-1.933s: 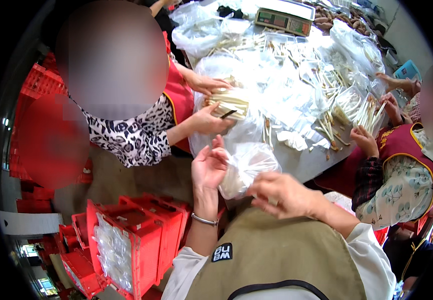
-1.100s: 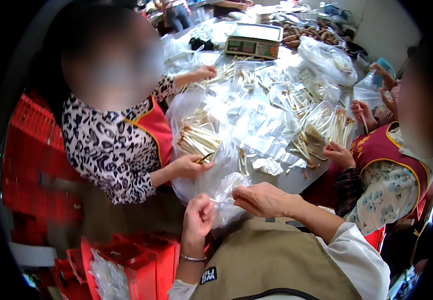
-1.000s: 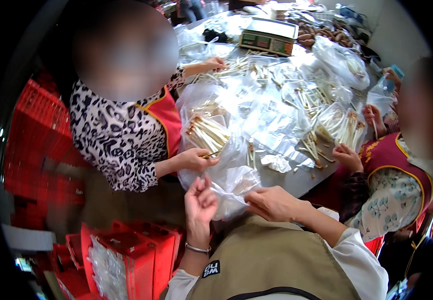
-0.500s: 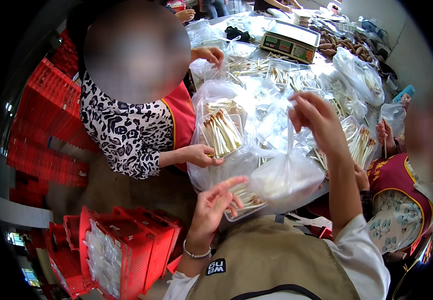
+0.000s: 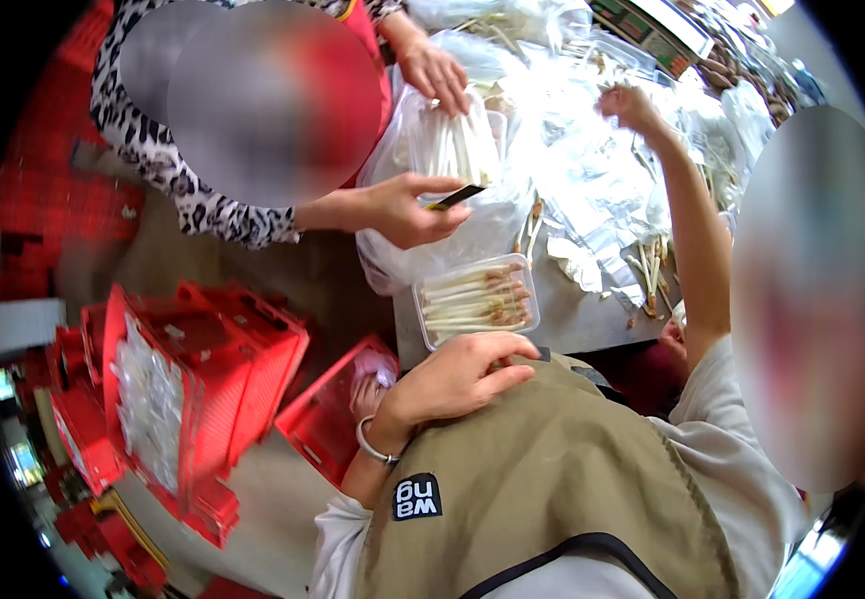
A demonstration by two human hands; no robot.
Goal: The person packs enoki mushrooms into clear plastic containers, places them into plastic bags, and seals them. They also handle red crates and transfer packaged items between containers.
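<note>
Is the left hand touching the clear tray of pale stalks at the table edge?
Cannot tell. In the head view the left hand rests just below the clear tray; its fingertips reach the tray's near rim, but neither a gap nor contact shows plainly.

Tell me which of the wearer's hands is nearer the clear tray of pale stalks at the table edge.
Left. The left hand rests just below the clear tray, nearly touching it. The right hand is raised far off over the plastic bags.
</note>
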